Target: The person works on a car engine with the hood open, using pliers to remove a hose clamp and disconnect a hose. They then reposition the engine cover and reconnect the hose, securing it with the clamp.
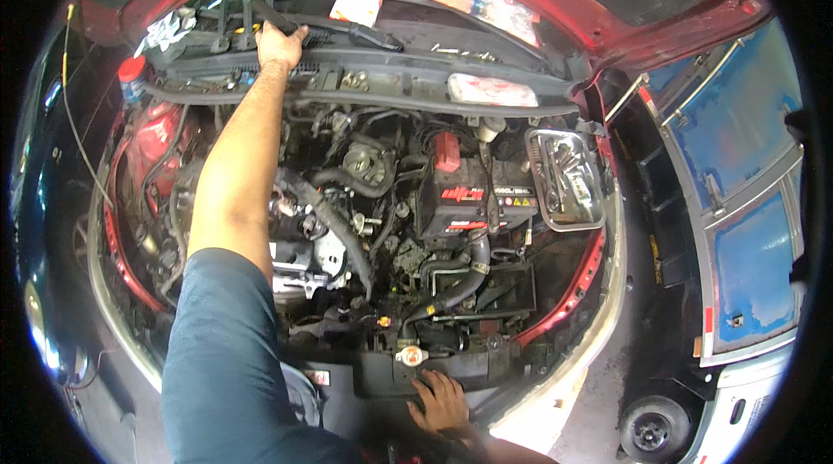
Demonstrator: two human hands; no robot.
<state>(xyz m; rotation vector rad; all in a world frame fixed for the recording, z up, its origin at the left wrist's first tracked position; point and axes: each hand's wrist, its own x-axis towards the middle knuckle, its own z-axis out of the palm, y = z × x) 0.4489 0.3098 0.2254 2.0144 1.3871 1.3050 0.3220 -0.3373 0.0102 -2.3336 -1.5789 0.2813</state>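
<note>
My left arm stretches across the engine bay. At its end, my left hand (279, 48) is closed around a dark, elongated object (276, 20) at the base of the windshield; its kind is unclear. Black upright pieces (224, 26) stand just left of it. My right hand (442, 403) lies with fingers apart on the black front panel (369, 386), just below the radiator cap (412, 356). Between my hands is the open engine bay, with a black car battery (473, 195) under a red terminal cover (447, 152) and a dark hose (334, 225).
A metal tray of tools (566, 178) rests at the bay's right side. A white-and-red package (492, 90) lies on the cowl, and a red-capped bottle (132, 74) stands at far left. The raised red hood (599, 26) hangs overhead. A blue-panelled vehicle (755, 264) stands at right.
</note>
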